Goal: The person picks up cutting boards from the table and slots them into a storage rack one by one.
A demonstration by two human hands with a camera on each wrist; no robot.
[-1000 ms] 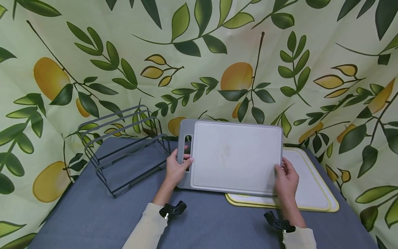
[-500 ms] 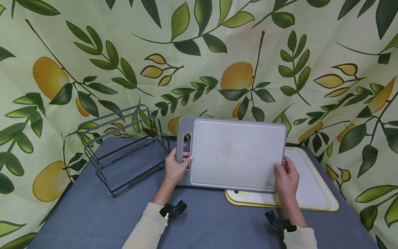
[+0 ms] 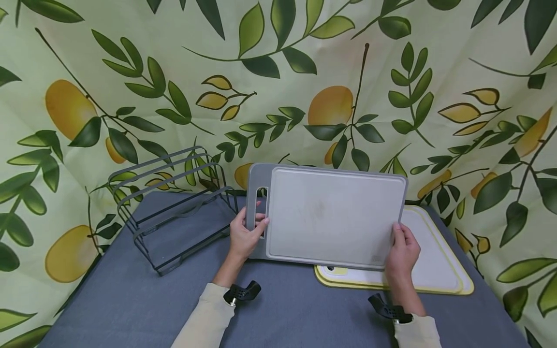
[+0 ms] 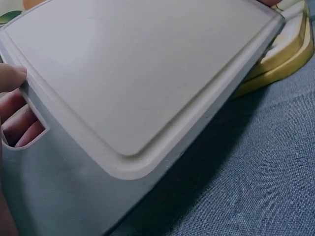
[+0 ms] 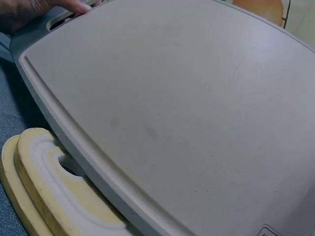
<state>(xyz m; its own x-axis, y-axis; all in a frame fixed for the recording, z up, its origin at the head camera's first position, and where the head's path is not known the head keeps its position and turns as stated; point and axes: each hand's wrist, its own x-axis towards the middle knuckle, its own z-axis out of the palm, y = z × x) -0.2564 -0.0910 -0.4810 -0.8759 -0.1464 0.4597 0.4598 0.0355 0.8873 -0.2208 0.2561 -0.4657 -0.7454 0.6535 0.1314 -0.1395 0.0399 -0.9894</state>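
A grey-rimmed cutting board (image 3: 332, 217) with a pale, faintly stained face is held up and tilted toward me in the head view. My left hand (image 3: 245, 233) grips its handle end, thumb on the front and fingers showing through the handle slot (image 4: 22, 120). At the opposite short edge, my right hand (image 3: 402, 251) pinches the board with the thumb in front. Two yellow-edged white cutting boards (image 3: 439, 256) lie stacked on the table behind and below it, partly covered by the grey board. Their near corner with a hole shows in the right wrist view.
A dark wire rack (image 3: 174, 208) with several upright loops stands on the left of the table. Blue-grey cloth (image 3: 300, 309) covers the table. A leaf-and-fruit patterned curtain (image 3: 270, 96) hangs right behind the table's far edge.
The grey board has risen slightly and its right end has shifted right, uncovering the hole in the yellow-edged board. My right thumb has moved out toward the board's edge.
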